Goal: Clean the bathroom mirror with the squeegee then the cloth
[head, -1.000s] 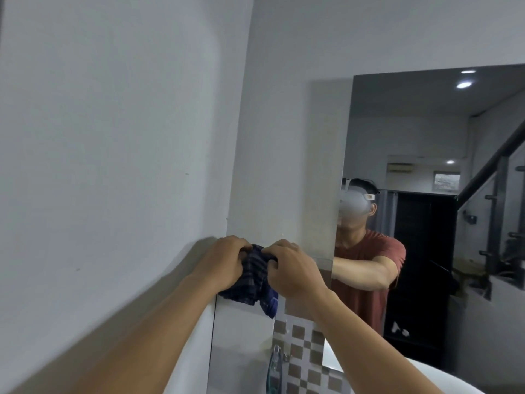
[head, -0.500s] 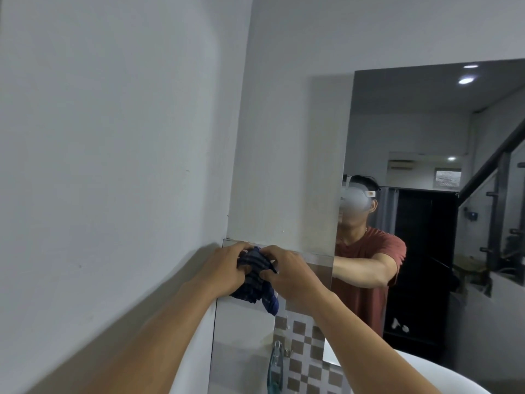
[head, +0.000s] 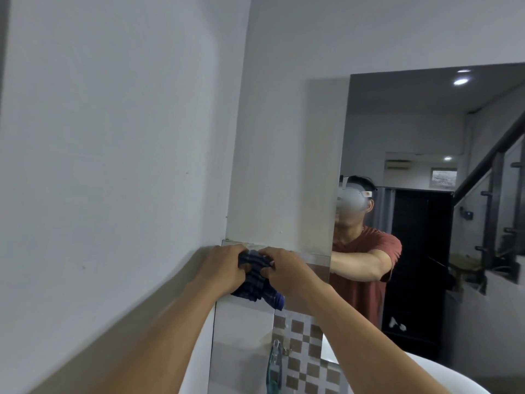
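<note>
Here the left hand [head: 224, 268] and right hand [head: 289, 273] both curl their fingers round the bunched blue checked cloth [head: 255, 282], gripping it between them. The cloth sits near the lower left edge of the mirror [head: 426, 123], at the top of the glossy tile band [head: 241, 322]. It looks soft, light and limp, so a wad held in the palm should wipe better than a pinched corner.

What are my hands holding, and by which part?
The blue checked cloth, bunched: left hand grips its upper left side, right hand its upper right; the bottom hangs free.
</note>
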